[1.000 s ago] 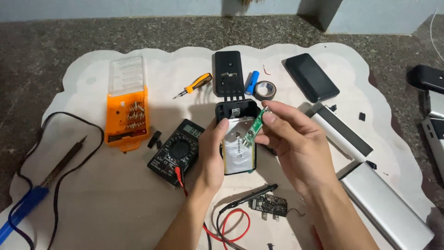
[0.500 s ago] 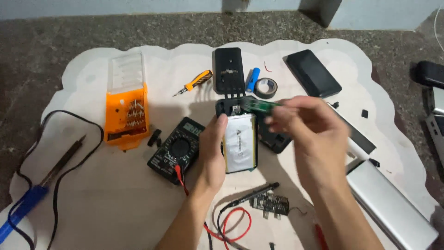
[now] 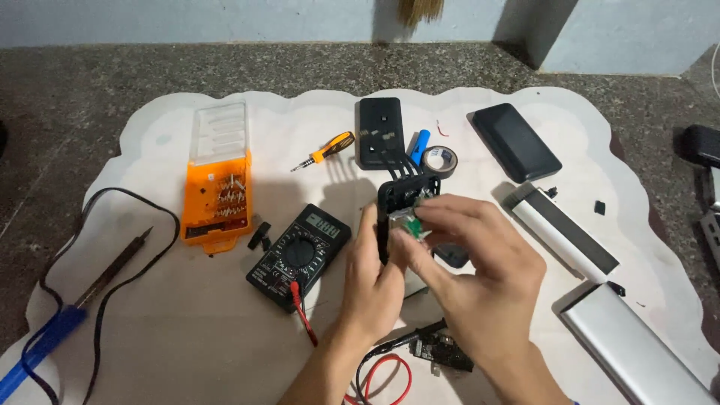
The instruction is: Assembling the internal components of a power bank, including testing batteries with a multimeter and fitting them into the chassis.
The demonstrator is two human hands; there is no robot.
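Note:
My left hand [image 3: 379, 281] grips a black plastic device frame [image 3: 401, 199] from the left and holds it upright above the white mat [image 3: 150, 330]. My right hand [image 3: 469, 259] reaches in from the right and pinches a small green circuit board [image 3: 415, 226] against that frame. Black wires run from the frame's top to a flat black case [image 3: 379, 133] lying farther back. The flat silver battery pack seen earlier is hidden behind my hands.
A black multimeter [image 3: 300, 245] with red lead lies left of my hands, next to an orange bit case [image 3: 217, 184], a small screwdriver [image 3: 324, 150] and a blue soldering iron [image 3: 71, 315]. Tape roll [image 3: 439, 159], black phone [image 3: 514, 142], silver housings [image 3: 637, 349] and a small board [image 3: 439, 349] lie right and near.
My right hand brought the green board back in against the frame. The frame now stands more upright, and the silver battery pack is covered by my hands.

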